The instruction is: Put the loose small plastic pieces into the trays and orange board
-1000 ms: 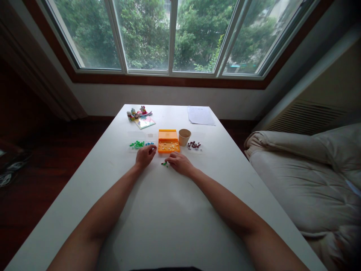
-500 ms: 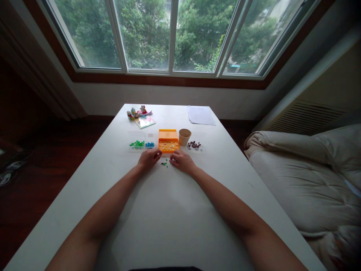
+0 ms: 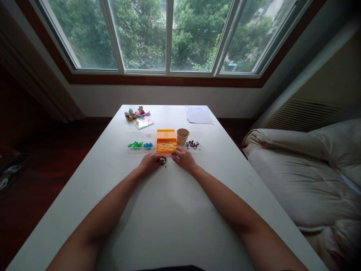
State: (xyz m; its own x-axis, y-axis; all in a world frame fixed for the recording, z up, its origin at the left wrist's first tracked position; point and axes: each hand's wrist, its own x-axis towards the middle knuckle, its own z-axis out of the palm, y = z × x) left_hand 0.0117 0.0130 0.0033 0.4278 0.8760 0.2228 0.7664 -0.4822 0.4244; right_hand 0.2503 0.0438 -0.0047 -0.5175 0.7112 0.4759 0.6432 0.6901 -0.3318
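My left hand (image 3: 150,162) rests low over the table, its fingertips drawn together beside a few small green pieces (image 3: 163,164). Whatever they pinch is too small to make out. Just in front of the orange box (image 3: 166,152), my right hand (image 3: 183,158) has its fingers bent and closed near the box's front right corner. What it holds, if anything, is hidden. The orange box stands with its lid up, and small pale pieces lie scattered inside. To the left, a clear tray (image 3: 141,151) bears green pieces (image 3: 135,144) and blue pieces (image 3: 148,145).
A brown paper cup (image 3: 182,137) stands right of the box, with dark brown pieces (image 3: 192,144) beside it. Farther back are colourful toy figures (image 3: 137,113), a shiny card (image 3: 143,122) and paper sheets (image 3: 199,114). A padded sofa (image 3: 282,177) flanks the white table (image 3: 175,218).
My left hand has shifted down and slightly right, over the loose green pieces. My right hand has moved up a little, closer to the box's front edge. The view has tilted slightly.
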